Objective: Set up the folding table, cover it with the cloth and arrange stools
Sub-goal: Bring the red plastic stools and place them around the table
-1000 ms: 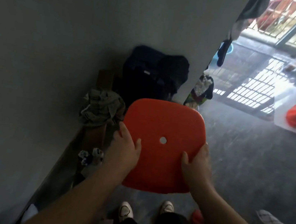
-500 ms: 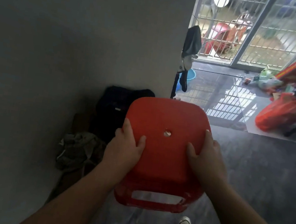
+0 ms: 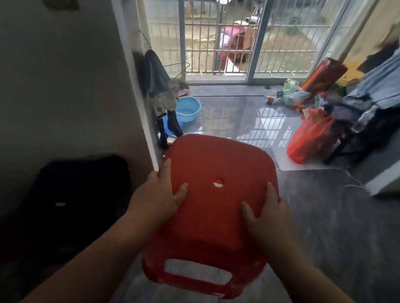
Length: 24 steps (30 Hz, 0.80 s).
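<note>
Floor [image 3: 335, 232] of dark tile fills my view, running to the barred door [image 3: 233, 41]. Above it I hold the red stool [image 3: 215, 204] in the air, seat facing me. My left hand [image 3: 157, 196] and right hand [image 3: 268, 215] clasp its opposite edges, thumbs on top.

Grey wall [image 3: 38, 79] at left, barred glass doors [image 3: 234, 34] top centre, glossy dark floor [image 3: 335, 232] reflecting daylight, blue basin [image 3: 188, 109] beside the doorframe
</note>
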Each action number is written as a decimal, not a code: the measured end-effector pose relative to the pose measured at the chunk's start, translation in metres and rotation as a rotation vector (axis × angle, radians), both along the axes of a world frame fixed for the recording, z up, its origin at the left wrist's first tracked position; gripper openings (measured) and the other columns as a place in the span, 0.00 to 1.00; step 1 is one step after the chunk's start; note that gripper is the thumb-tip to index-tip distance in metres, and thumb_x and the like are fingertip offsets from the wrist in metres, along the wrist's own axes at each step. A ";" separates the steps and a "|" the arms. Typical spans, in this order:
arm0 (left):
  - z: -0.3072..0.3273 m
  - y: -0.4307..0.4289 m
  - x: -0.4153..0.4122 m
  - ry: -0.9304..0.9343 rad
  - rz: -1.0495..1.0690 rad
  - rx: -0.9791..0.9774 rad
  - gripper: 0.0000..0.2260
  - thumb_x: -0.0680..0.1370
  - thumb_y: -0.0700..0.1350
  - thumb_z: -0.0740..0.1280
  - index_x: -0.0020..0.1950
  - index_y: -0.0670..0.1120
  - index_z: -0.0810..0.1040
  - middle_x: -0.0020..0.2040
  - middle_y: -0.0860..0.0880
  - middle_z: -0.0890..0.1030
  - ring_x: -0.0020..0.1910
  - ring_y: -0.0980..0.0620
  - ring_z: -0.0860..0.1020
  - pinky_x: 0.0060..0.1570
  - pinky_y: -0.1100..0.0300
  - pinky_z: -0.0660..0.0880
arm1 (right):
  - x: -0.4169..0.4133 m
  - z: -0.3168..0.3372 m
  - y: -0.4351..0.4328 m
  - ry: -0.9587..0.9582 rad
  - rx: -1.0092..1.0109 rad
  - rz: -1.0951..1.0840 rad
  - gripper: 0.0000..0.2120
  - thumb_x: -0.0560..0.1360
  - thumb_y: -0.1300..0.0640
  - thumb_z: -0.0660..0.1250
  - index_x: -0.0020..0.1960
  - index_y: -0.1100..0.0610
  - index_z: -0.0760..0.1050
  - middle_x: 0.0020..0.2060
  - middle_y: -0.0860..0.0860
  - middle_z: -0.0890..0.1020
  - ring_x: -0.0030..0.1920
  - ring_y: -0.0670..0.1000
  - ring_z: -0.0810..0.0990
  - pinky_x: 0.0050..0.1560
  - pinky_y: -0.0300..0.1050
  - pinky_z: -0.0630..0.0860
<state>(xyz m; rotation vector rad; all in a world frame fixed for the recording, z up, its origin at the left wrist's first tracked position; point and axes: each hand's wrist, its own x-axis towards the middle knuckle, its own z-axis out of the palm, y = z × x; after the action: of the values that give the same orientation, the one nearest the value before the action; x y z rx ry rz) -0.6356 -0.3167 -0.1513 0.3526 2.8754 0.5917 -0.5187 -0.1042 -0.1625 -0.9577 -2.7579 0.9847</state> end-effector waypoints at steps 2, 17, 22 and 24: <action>-0.003 0.035 -0.025 0.003 -0.033 0.007 0.35 0.79 0.63 0.57 0.81 0.50 0.49 0.73 0.40 0.67 0.67 0.39 0.72 0.64 0.45 0.71 | -0.018 0.002 0.033 -0.005 0.007 -0.033 0.40 0.77 0.41 0.65 0.81 0.53 0.51 0.72 0.61 0.65 0.71 0.60 0.67 0.69 0.52 0.66; -0.017 0.248 -0.253 0.049 -0.399 0.026 0.34 0.80 0.64 0.56 0.80 0.52 0.49 0.69 0.42 0.71 0.62 0.41 0.75 0.57 0.46 0.73 | -0.183 -0.017 0.188 0.041 -0.048 -0.458 0.41 0.74 0.39 0.67 0.79 0.51 0.54 0.72 0.60 0.66 0.71 0.59 0.68 0.71 0.55 0.67; -0.010 0.326 -0.305 0.067 -0.589 0.063 0.35 0.78 0.66 0.55 0.79 0.54 0.47 0.67 0.44 0.72 0.59 0.41 0.77 0.55 0.43 0.76 | -0.208 -0.005 0.223 0.127 -0.053 -0.682 0.39 0.74 0.43 0.69 0.79 0.52 0.56 0.72 0.60 0.65 0.71 0.59 0.68 0.71 0.51 0.65; -0.004 0.361 -0.308 0.054 -0.677 0.075 0.35 0.79 0.65 0.57 0.80 0.53 0.48 0.69 0.44 0.71 0.60 0.41 0.77 0.55 0.45 0.75 | -0.204 -0.001 0.235 0.154 -0.027 -0.774 0.39 0.75 0.45 0.70 0.79 0.53 0.57 0.72 0.60 0.65 0.71 0.58 0.68 0.71 0.49 0.64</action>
<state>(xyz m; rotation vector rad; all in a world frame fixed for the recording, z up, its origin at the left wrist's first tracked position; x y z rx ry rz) -0.9436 0.0448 -0.1549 1.2892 2.5322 0.5526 -0.7227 0.1304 -0.1634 -1.6694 -1.9508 0.8849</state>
